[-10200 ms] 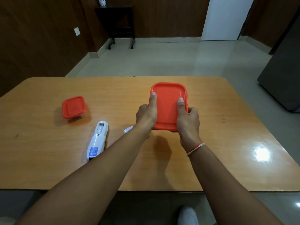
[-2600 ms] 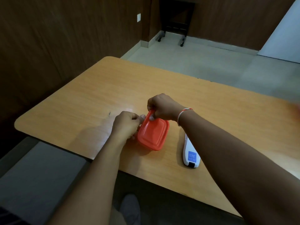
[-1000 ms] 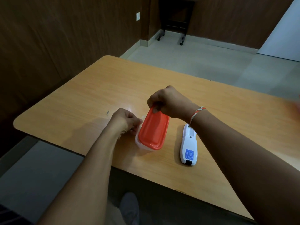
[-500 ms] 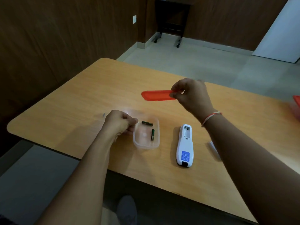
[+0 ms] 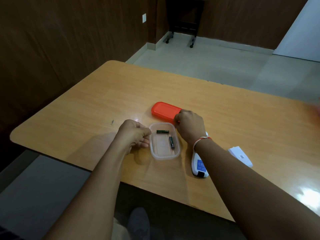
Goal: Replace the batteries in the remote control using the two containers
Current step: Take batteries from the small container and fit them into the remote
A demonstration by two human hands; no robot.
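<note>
Clear plastic, lidless, the small container is sitting on the wooden table near its front edge, with two dark batteries lying inside: one across the far end, the other along the right wall. The left hand is resting against the container's left rim with its fingers curled loosely; whether it is gripping the rim cannot be told. The right hand is holding the near end of the orange lid, fingers curled round its edge, the lid lying on the table just beyond the container. The white remote control is lying to the right, partly under the right wrist, with its white battery cover lying apart, further right.
</note>
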